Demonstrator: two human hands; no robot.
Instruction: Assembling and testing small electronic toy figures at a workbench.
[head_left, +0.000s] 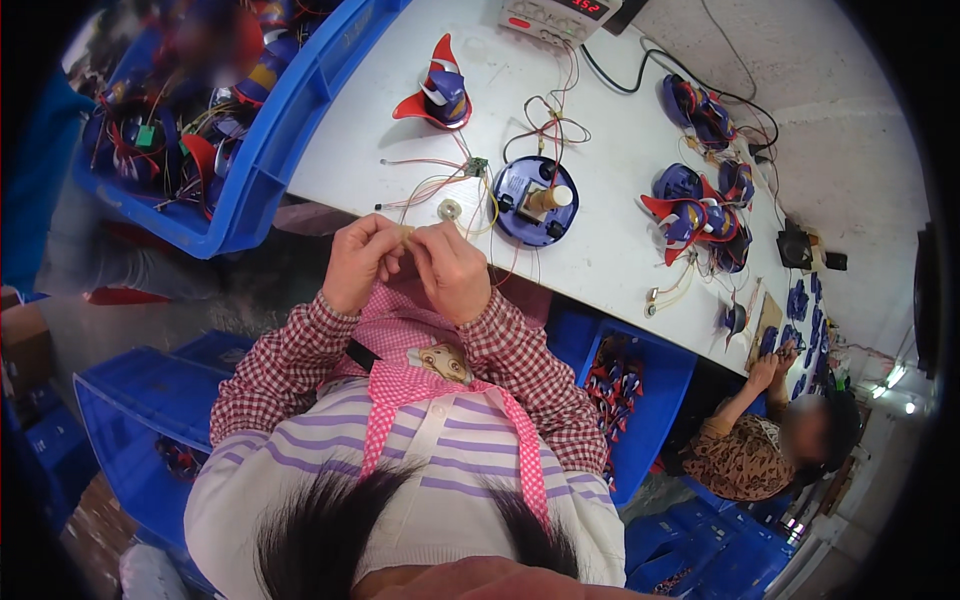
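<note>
At the near edge of the white table, my left hand [360,262] and my right hand [453,268] meet fingertip to fingertip, both closed in a pinch. A tiny yellowish piece [407,231] shows between them, too small to name. Just beyond lie thin coloured wires [430,183] joined to a small green circuit board [475,167]. A small round pale part [449,210] rests by my right fingers. Farther right is an opened round purple housing [537,200] with a white cylinder standing in it. A red and purple toy-like assembly [447,95] sits beyond the wires.
A blue crate [262,165] full of wired assemblies stands at the left. A power supply [556,18] with leads is at the back. More purple and red assemblies [690,220] lie to the right, where another person [755,445] works. Blue bins [655,400] sit below the table.
</note>
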